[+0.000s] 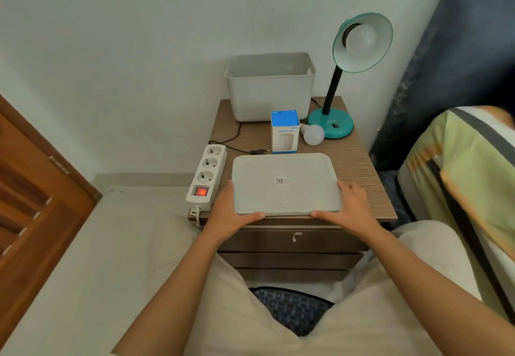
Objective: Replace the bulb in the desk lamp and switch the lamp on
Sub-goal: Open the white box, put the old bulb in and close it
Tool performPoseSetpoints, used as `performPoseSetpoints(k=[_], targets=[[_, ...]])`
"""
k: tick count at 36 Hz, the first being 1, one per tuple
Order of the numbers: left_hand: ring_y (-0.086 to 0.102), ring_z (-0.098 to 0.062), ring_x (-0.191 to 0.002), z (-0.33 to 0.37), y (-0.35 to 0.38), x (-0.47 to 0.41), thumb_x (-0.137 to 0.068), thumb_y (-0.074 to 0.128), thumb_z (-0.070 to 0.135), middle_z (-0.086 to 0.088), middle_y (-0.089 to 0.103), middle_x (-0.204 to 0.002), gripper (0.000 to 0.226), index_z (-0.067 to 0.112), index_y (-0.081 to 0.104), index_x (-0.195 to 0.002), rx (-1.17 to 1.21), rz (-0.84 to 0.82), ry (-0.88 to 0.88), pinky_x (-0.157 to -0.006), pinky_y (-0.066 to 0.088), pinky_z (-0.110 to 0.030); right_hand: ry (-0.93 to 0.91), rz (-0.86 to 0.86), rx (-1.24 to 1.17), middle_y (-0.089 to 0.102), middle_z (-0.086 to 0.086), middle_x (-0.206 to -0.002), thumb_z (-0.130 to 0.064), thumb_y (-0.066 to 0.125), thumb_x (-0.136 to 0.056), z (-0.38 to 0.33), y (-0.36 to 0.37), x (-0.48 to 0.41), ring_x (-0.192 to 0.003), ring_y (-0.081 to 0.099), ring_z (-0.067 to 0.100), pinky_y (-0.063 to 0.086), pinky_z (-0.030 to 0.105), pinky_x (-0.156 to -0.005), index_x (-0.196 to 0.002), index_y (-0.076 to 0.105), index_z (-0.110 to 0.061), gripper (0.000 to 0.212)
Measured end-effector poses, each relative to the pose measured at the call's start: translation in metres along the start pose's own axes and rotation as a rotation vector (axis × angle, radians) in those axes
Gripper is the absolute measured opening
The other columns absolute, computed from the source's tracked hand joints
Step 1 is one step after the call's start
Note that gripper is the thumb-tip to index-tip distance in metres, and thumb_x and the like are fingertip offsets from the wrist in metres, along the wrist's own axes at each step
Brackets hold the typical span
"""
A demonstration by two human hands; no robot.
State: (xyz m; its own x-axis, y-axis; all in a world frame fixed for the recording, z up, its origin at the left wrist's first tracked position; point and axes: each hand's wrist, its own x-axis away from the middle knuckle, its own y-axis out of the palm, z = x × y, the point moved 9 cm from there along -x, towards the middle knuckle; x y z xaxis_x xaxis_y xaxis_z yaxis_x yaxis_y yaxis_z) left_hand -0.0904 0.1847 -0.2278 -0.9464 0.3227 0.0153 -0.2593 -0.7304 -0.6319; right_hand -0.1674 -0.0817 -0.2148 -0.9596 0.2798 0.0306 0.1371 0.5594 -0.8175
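Observation:
A teal desk lamp (331,126) stands at the back right of the bedside table, its shade tilted toward me with a white bulb (361,38) screwed in, unlit. A loose white bulb (313,134) lies on the tabletop beside the lamp base. The lamp's black plug (259,151) lies unplugged near a white power strip (206,177) whose red switch glows. My left hand (231,213) and my right hand (349,206) grip the two front corners of a flat white lid (284,183) lying on the table.
A white plastic bin (269,88) without a lid stands at the back against the wall. A blue-and-white humidifier box (284,131) stands upright between bin and lid. A wooden door is at the left, a bed with striped bedding at the right. Drawers sit below the tabletop (359,166).

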Motion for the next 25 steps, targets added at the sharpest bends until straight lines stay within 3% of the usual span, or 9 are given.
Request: performPoseSetpoints(k=[4,9,13,19,25], targets=[[0.041,-0.012,-0.121,-0.001,0.003,0.000,-0.063,0.073,0.063,0.005,0.041,-0.134,0.094,0.024,0.026,-0.135,-0.088,0.005,-0.020,-0.092,0.038,-0.028,0.011,0.001,0.003,0.036,0.010,-0.138,-0.058,0.071,-0.067,0.001,0.002,0.000,-0.125,0.033,0.024,0.034,0.041,-0.103,-0.136,0.031,-0.014,0.092],[0.028,-0.020,-0.137,-0.007,0.006,0.003,-0.062,0.064,0.075,0.002,0.023,-0.152,0.110,0.026,0.011,-0.145,-0.156,-0.032,-0.079,-0.110,0.034,-0.046,0.020,-0.001,-0.021,0.034,0.008,-0.139,-0.057,0.071,-0.067,0.001,0.003,0.002,-0.126,0.031,0.024,0.034,0.042,-0.104,-0.137,0.029,-0.015,0.092],[0.002,-0.017,-0.146,-0.004,0.009,0.001,-0.070,0.061,0.070,0.002,-0.004,-0.159,0.115,0.019,-0.005,-0.150,-0.211,-0.083,-0.081,-0.117,0.015,-0.041,0.045,-0.038,-0.046,0.033,0.007,-0.140,-0.054,0.071,-0.069,0.002,0.004,0.001,-0.127,0.031,0.023,0.034,0.041,-0.104,-0.139,0.028,-0.015,0.091],[0.002,-0.016,-0.146,0.017,-0.010,-0.030,-0.080,0.057,0.061,0.003,-0.005,-0.159,0.099,0.018,0.001,-0.150,-0.240,-0.019,-0.030,-0.116,0.014,-0.038,0.086,-0.021,-0.123,0.031,0.007,-0.146,-0.047,0.064,-0.080,0.001,-0.008,-0.025,-0.132,0.034,0.024,0.034,0.040,-0.106,-0.143,0.027,-0.017,0.079],[-0.008,-0.014,-0.146,0.057,-0.051,-0.102,-0.082,0.057,0.059,0.002,-0.009,-0.159,0.095,0.017,0.005,-0.151,-0.295,0.058,0.053,-0.116,0.012,-0.039,0.127,0.031,-0.066,0.023,0.009,-0.154,-0.035,0.058,-0.088,-0.015,-0.031,-0.086,-0.142,0.023,0.025,0.026,0.040,-0.113,-0.144,0.026,-0.016,0.068]])
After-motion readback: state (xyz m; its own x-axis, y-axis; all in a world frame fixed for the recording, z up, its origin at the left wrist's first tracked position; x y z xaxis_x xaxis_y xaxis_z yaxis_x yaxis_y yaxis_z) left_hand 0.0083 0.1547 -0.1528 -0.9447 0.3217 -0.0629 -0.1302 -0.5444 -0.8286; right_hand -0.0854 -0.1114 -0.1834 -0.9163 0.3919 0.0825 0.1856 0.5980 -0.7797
